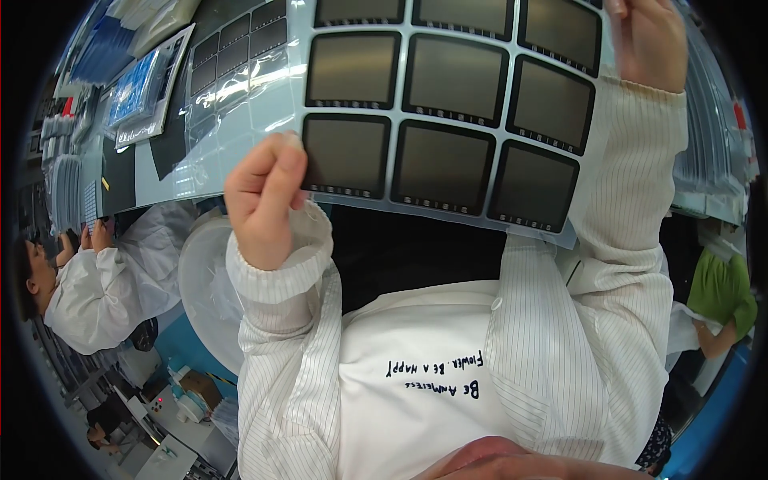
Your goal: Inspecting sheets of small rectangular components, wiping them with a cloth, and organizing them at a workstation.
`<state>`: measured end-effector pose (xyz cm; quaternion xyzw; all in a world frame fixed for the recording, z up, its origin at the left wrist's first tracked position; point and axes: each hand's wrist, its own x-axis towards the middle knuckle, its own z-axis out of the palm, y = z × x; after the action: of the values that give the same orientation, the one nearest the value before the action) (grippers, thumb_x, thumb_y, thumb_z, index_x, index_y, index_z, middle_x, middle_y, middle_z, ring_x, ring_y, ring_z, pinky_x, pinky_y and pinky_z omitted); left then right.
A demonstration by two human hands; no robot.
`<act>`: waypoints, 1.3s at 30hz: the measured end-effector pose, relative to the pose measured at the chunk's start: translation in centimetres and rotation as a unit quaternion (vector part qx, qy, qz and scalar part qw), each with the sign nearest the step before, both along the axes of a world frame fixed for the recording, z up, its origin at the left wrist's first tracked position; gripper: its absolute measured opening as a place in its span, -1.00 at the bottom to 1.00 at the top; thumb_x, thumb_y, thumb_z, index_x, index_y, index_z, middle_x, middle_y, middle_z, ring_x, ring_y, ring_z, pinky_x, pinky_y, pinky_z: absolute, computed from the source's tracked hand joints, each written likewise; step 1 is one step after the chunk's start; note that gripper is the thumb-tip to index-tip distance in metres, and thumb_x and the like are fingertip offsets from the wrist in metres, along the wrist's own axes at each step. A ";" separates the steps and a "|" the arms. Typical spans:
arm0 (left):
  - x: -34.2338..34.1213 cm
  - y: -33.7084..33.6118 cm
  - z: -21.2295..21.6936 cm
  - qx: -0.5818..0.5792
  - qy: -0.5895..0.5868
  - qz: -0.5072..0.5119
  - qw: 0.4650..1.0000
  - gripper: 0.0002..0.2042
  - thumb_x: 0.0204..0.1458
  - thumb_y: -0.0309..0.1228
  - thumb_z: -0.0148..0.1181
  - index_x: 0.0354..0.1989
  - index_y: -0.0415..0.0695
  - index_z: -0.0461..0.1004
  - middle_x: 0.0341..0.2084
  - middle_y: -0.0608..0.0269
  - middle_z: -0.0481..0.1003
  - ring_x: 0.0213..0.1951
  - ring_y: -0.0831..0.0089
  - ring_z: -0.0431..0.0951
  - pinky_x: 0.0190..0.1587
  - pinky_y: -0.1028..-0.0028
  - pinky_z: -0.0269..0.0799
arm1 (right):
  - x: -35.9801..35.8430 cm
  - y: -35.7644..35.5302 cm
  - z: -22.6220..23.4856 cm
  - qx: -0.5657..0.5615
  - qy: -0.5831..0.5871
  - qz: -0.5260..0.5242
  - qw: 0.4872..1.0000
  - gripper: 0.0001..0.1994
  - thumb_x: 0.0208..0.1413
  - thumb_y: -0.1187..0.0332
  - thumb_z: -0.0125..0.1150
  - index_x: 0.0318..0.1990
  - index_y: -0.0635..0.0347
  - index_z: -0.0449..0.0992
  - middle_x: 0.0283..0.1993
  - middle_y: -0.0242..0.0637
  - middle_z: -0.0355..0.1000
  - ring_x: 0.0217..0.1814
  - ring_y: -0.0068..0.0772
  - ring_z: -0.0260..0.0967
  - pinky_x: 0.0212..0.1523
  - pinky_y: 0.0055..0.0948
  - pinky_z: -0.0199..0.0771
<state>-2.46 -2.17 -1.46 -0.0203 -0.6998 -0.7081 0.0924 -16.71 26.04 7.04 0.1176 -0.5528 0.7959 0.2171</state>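
Right now I am holding a clear film sheet (448, 104) up in front of me, apparently looking over the dark rectangular panels (440, 164) that sit on it in neat rows. My left hand (264, 196) pinches the lower left corner, fingers curled shut on the edge; my right hand (648, 40) grips the far right edge near the top, closed on the sheet, though partly cut off. The film looks thin, glossy and flexible, bowing slightly; the panels are matte, grey-brown, with rounded corners and black borders. More such sheets (232, 64) lie behind on the table (136, 172). Next, I judge, calls for keeping the sheet taut and unbent while handling it by the edges only.
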 end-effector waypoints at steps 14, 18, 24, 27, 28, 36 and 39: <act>1.5 1.1 -1.9 0.084 -0.196 -0.131 0.968 -0.70 0.21 -0.27 -0.09 -0.57 -0.11 0.25 -0.68 0.53 0.13 -0.63 0.75 0.03 -0.57 0.70 -0.03 | -2.3 3.4 -8.3 0.100 -0.208 0.054 0.972 -0.88 0.09 0.45 0.16 -0.29 0.34 0.53 -0.66 -0.51 0.34 -0.76 -0.76 0.11 -0.72 -0.74 0.02; 1.6 1.0 -2.0 0.101 -0.210 -0.136 0.963 -0.69 0.21 -0.27 -0.10 -0.57 -0.11 0.25 -0.68 0.53 0.12 -0.63 0.74 0.02 -0.57 0.70 -0.03 | -2.0 3.2 -8.7 0.047 -0.239 0.106 0.964 -0.89 0.11 0.46 0.12 -0.32 0.33 0.52 -0.69 -0.50 0.33 -0.79 -0.75 0.12 -0.75 -0.72 0.05; 1.6 0.7 -2.3 0.110 -0.219 -0.134 0.960 -0.69 0.21 -0.27 -0.10 -0.58 -0.11 0.24 -0.68 0.54 0.11 -0.62 0.75 0.00 -0.56 0.70 -0.04 | -2.1 3.3 -8.8 0.055 -0.262 0.085 0.960 -0.88 0.12 0.44 0.12 -0.34 0.32 0.52 -0.70 -0.49 0.33 -0.79 -0.74 0.12 -0.76 -0.72 0.06; 2.0 0.2 -2.5 0.110 -0.225 -0.126 0.960 -0.70 0.20 -0.28 -0.08 -0.57 -0.11 0.24 -0.68 0.54 0.11 -0.62 0.75 0.01 -0.57 0.70 -0.05 | -2.5 3.6 -9.1 0.077 -0.254 0.112 0.958 -0.87 0.11 0.44 0.13 -0.34 0.34 0.52 -0.68 -0.47 0.35 -0.79 -0.75 0.11 -0.75 -0.72 0.06; 2.0 0.1 -2.6 0.111 -0.225 -0.129 0.959 -0.71 0.20 -0.29 -0.07 -0.57 -0.11 0.25 -0.67 0.54 0.11 -0.62 0.75 0.01 -0.56 0.70 -0.05 | -2.5 3.7 -9.1 0.084 -0.252 0.116 0.957 -0.87 0.11 0.43 0.13 -0.33 0.35 0.52 -0.67 -0.46 0.36 -0.79 -0.75 0.10 -0.74 -0.73 0.06; 2.7 -0.7 -2.9 0.061 -0.239 -0.121 0.962 -0.76 0.18 -0.34 -0.04 -0.54 -0.13 0.29 -0.66 0.56 0.13 -0.61 0.77 0.03 -0.56 0.70 -0.04 | -2.0 3.7 -9.4 0.078 -0.229 0.076 0.967 -0.84 0.01 0.52 0.20 -0.25 0.41 0.53 -0.37 -0.23 0.52 -0.45 -0.53 0.47 -0.40 -0.68 0.42; 2.7 -1.1 -3.2 0.063 -0.236 -0.122 0.962 -0.76 0.18 -0.34 -0.04 -0.53 -0.13 0.30 -0.66 0.56 0.14 -0.61 0.77 0.04 -0.56 0.71 -0.05 | -1.6 2.4 -9.1 0.020 -0.249 0.083 0.965 -0.86 0.01 0.53 0.21 -0.28 0.42 0.53 -0.42 -0.23 0.51 -0.55 -0.60 0.41 -0.53 -0.71 0.35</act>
<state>0.25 -3.25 -4.69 0.0680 -0.6481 -0.7412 -0.1611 -18.35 28.41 -2.07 -0.0344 -0.5935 0.8041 0.0036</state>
